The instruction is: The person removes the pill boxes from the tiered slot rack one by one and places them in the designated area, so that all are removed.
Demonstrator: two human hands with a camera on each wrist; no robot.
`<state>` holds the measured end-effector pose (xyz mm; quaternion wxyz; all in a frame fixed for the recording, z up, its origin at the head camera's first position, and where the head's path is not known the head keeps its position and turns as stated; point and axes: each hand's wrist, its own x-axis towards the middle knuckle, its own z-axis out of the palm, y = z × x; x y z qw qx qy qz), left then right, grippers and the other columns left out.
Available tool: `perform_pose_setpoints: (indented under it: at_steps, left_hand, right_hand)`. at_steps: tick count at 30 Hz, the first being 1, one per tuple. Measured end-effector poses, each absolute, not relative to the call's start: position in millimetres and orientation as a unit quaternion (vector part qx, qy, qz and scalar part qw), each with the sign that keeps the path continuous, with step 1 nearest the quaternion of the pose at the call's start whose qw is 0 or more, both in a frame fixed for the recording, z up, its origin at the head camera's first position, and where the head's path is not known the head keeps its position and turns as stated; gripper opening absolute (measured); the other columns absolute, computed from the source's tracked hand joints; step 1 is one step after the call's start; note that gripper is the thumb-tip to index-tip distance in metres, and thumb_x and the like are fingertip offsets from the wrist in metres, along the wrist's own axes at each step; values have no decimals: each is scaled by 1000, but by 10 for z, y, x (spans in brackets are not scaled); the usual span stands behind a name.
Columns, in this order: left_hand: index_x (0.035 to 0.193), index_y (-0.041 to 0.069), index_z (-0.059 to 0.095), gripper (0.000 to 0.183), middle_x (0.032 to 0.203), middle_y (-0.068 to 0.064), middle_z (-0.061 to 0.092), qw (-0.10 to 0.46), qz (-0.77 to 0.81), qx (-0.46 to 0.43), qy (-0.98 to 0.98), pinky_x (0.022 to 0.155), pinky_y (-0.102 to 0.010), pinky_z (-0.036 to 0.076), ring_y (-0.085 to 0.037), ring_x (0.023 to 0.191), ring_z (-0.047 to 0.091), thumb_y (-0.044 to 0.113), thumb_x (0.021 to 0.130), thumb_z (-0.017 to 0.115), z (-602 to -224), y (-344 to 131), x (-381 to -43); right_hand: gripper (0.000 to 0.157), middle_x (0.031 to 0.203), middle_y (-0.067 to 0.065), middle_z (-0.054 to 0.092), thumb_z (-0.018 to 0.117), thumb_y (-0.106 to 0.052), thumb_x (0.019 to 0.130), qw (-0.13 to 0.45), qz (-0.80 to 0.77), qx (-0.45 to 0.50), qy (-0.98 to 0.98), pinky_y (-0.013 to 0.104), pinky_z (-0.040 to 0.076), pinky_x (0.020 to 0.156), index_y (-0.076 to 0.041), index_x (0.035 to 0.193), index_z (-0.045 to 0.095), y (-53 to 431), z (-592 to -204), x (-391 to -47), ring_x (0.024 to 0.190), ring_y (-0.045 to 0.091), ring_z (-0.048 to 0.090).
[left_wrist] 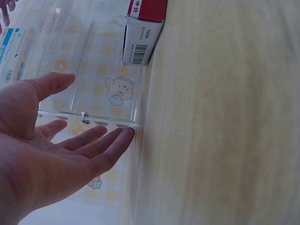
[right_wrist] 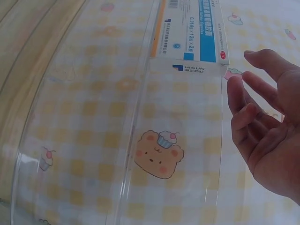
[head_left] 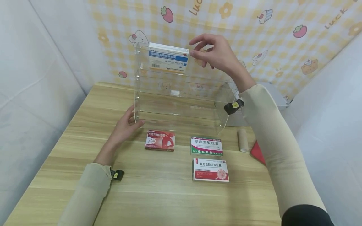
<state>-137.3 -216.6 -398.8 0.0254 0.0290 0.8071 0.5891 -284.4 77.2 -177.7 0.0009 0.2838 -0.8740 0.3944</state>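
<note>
A clear acrylic tiered rack (head_left: 181,122) stands on the table. On its top tier, at the left end, a white and blue medicine box (head_left: 168,59) stands upright. My right hand (head_left: 216,51) is in the air just right of that box, fingers loosely bent and nothing between them. In the right wrist view, a gap shows between its fingertips (right_wrist: 234,84) and the box's end. Low down at the rack's left side is my left hand (head_left: 124,127); its straight fingers touch the side panel's edge in the left wrist view, with the thumb raised apart.
A red medicine box (head_left: 160,140) lies in front of the rack. Right of it lie a green and white box (head_left: 206,146) and a red and white box (head_left: 211,169). A cardboard tube (head_left: 242,140) and a red item (head_left: 258,153) are farther right. Behind hangs a checked curtain (head_left: 181,22).
</note>
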Motion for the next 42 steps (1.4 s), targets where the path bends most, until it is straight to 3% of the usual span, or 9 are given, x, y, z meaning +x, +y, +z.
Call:
perform_pose_setpoints:
  at_steps: [7,14,23,42]
  left_hand:
    - [159,14,10,79,148,-35,29,30,591,33,806,101,-63,38,-55,129,37,16,98,61,-3986,-2181,-1369]
    - [158,16,14,78,149,-33,30,25,584,25,811,102,-58,40,-51,131,37,14,97,62,-4026,-2174,-1392]
    - [157,35,15,80,152,-26,32,11,576,25,817,101,-57,42,-47,132,40,27,96,65,-4345,-2263,-1526]
    - [157,37,16,79,152,-25,32,8,576,30,817,101,-60,41,-48,131,40,27,96,66,-4323,-2266,-1506]
  right_hand:
    - [38,110,4,64,76,-32,87,-9,386,282,-879,27,37,39,-22,122,67,746,-1857,-3068,58,23,59]
    - [42,111,3,62,77,-36,85,-27,351,271,-896,27,41,41,-23,124,66,678,-1845,-3083,62,24,61]
    - [46,105,1,63,75,-40,85,-29,306,269,-913,26,43,42,-22,126,66,647,-1823,-3094,63,25,60]
    - [41,105,2,68,73,-41,87,-34,299,263,-917,28,45,42,-23,123,68,611,-1851,-3114,57,25,57]
